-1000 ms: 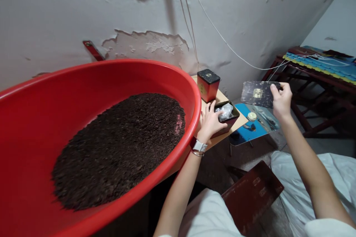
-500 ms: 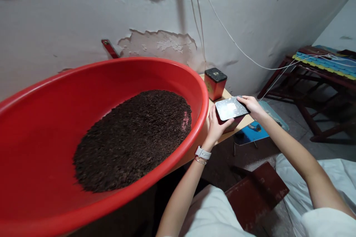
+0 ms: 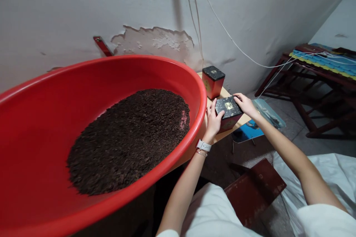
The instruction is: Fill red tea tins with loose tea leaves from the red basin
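A small red tin (image 3: pixel 229 122) stands on a wooden board (image 3: pixel 241 121), with a black lid (image 3: pixel 228 106) on top of it. My left hand (image 3: pixel 213 121) grips the tin's near left side, fingers curled on the lid's edge. On the lid's far right edge rests my right hand (image 3: pixel 244 104), fingers pressed on it. A second red tin (image 3: pixel 213 82) with a black lid stands just behind. To the left is a big red basin (image 3: pixel 52 100) holding a heap of dark loose tea leaves (image 3: pixel 130 137).
A blue tray (image 3: pixel 260 124) lies below the board to the right. A dark red stool (image 3: pixel 254 189) stands near my knees. A red bench with blue mats (image 3: pixel 325 63) is at the far right. Cords (image 3: pixel 222 31) hang along the peeling wall.
My right hand brought the black lid from the air at the right down onto the open tin. The bag inside is now covered. My left hand stayed on the tin.
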Motion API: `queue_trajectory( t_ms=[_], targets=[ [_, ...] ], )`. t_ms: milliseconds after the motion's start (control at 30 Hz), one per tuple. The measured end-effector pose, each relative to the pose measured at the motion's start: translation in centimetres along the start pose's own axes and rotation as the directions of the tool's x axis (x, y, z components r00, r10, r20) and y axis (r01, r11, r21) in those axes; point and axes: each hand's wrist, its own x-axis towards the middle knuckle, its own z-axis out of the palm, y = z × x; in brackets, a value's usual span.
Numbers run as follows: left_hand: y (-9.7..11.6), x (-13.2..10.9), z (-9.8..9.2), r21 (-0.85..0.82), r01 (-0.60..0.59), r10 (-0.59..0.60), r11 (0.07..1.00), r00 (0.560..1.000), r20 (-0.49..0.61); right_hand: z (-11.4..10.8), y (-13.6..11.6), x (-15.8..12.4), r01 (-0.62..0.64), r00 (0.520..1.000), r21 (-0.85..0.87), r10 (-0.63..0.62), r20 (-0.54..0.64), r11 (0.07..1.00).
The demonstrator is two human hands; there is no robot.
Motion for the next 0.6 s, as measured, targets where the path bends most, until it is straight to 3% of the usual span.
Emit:
queue_trajectory(
  t_ms=[67,167,333,600],
  targets=[
    [0.2,0.2,-0.3,-0.013,-0.028,0.028,1.000,1.000,-0.002,0.2,0.1,0.3,-0.028,0.995,0.075,0.020,0.103,0.997],
    [0.5,0.3,-0.4,-0.021,-0.061,0.060,0.998,0.998,-0.018,0.4,0.0,0.7,-0.064,0.987,0.029,0.059,0.148,0.998],
    [0.4,-0.1,-0.2,0.008,-0.053,0.053,0.999,0.999,0.005,0.8,0.4,0.5,-0.060,0.992,-0.007,0.060,0.111,0.998],
    [-0.1,0.0,-0.1,-0.114,-0.034,0.040,0.993,0.998,0.049,1.8,2.0,0.5,-0.076,0.997,0.102,0.073,0.036,0.992]
  ],
)
